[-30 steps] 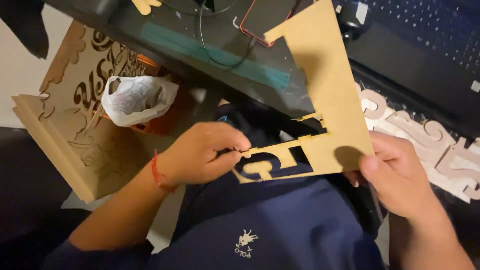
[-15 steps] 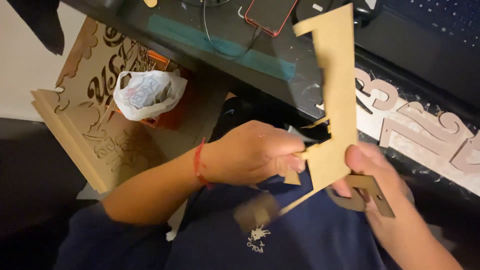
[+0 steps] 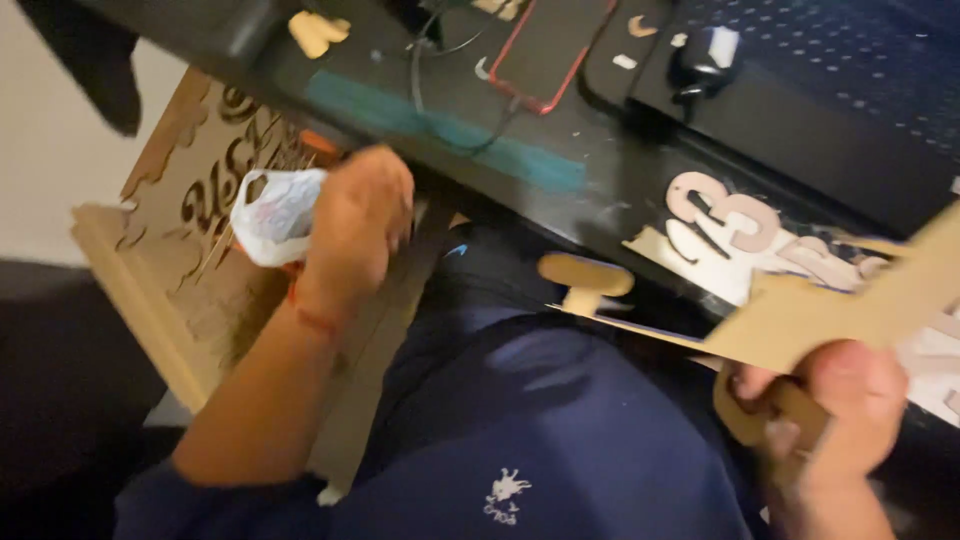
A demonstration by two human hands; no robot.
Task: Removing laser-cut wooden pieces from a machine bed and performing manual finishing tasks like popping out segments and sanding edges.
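Note:
My right hand point(image 3: 845, 415) grips a thin tan board offcut point(image 3: 840, 305) that slants from my lap up to the right edge. The same hand also holds a small cut-out shape point(image 3: 765, 415) under the fingers. A narrow tab of the offcut point(image 3: 585, 275) sticks out to the left above my dark blue lap. My left hand point(image 3: 360, 215) is off to the left, its back to the camera and its fingers curled, right beside a white plastic bag point(image 3: 268, 215). Blur hides whether it holds anything.
A black desk point(image 3: 600, 185) runs across the top with a red-cased phone point(image 3: 545, 45), a dark keyboard point(image 3: 850, 60), cables and pale cut-out figures point(image 3: 725, 215). Tan boards with cut-out lettering point(image 3: 165, 250) lean at the left, behind the bag.
My left hand has let go of the offcut and swung left to the plastic bag. My right hand has lowered the offcut, which now lies slanted low instead of standing upright.

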